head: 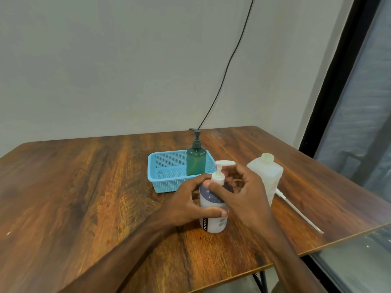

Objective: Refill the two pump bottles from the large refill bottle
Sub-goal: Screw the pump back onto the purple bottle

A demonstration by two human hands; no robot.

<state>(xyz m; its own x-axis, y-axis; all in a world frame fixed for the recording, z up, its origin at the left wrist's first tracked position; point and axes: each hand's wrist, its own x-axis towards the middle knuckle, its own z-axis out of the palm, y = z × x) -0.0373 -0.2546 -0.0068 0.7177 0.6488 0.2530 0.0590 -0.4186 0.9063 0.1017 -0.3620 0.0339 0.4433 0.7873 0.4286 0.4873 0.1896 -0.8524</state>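
White pump bottle upright mid-table — left hand clamps it, right hand grips its collar.

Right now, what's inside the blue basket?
The green pump bottle stands upright in the blue basket, at its right end. The left hand hides the basket's near right corner.

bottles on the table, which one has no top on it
The large translucent refill bottle at the right: its threaded neck is bare. The green pump bottle in the blue basket and the white pump bottle both carry pumps.
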